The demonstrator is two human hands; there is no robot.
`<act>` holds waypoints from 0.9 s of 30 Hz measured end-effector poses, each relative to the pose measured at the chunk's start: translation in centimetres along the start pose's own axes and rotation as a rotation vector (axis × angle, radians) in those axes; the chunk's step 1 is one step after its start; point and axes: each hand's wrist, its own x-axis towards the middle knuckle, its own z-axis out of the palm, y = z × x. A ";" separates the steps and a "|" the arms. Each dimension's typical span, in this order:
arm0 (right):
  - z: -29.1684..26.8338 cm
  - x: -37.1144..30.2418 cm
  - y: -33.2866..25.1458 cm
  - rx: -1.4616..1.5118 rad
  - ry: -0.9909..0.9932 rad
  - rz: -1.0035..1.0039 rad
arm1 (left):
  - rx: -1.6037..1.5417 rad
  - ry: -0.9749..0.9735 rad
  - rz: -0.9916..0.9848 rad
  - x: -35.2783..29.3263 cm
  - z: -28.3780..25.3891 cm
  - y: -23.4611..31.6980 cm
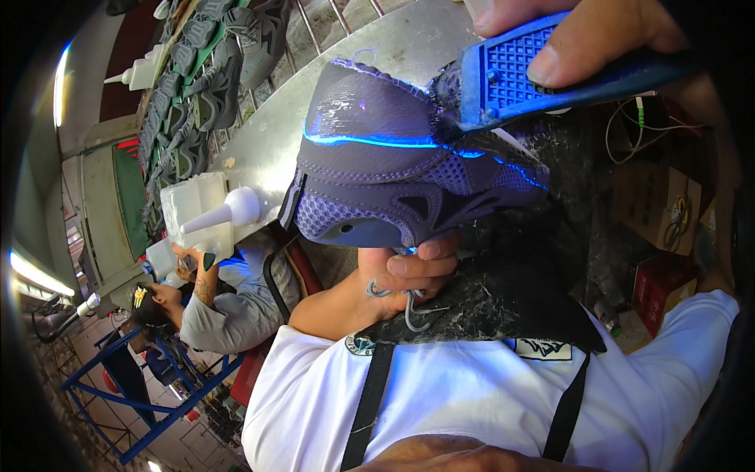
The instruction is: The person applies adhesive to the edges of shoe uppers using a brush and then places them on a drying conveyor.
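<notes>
A grey athletic shoe upper (pixel 377 169), tinted purple by the light, is held bottom up in front of me. A bright blue line glows along its lower edge. My left hand (pixel 417 271) grips it from beneath, with grey laces (pixel 414 307) dangling by the fingers. Above, at the upper right, my right hand (pixel 602 43) is closed round a brush with a blue plastic handle (pixel 511 71). The dark, worn bristles (pixel 447 98) touch the shoe beside its glowing line. Part of the right hand is cut off by the frame's edge.
A metal tabletop (pixel 287 110) lies behind the shoe. At left stands a translucent container (pixel 193 197) with a white nozzle bottle (pixel 236 208). Grey shoes (pixel 212 86) fill a rack. A co-worker (pixel 228 307) sits at left. Cardboard boxes (pixel 645 208) and scissors (pixel 676 224) are at right.
</notes>
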 end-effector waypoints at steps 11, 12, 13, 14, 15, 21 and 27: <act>0.9 -2.2 0.9 0.074 0.177 0.027 | 0.107 -0.214 -0.016 0.6 -1.6 0.9; 1.3 -2.8 1.4 0.139 0.255 0.042 | 0.156 -0.234 0.030 0.5 -1.4 1.0; 2.0 -4.1 1.4 0.217 0.355 0.093 | 0.221 -0.256 0.059 0.6 -0.6 1.3; 2.6 -5.2 1.3 0.296 0.453 0.148 | 0.312 -0.276 0.119 0.5 0.5 2.0; 3.5 -6.7 0.9 0.388 0.574 0.222 | 0.401 -0.298 0.167 1.0 1.5 2.9; 8.0 -9.4 0.7 0.878 1.097 0.247 | 1.156 -0.393 0.832 -1.7 9.6 7.4; 6.9 -4.9 1.8 1.178 1.431 0.100 | 1.510 -0.378 1.084 -3.7 9.0 17.6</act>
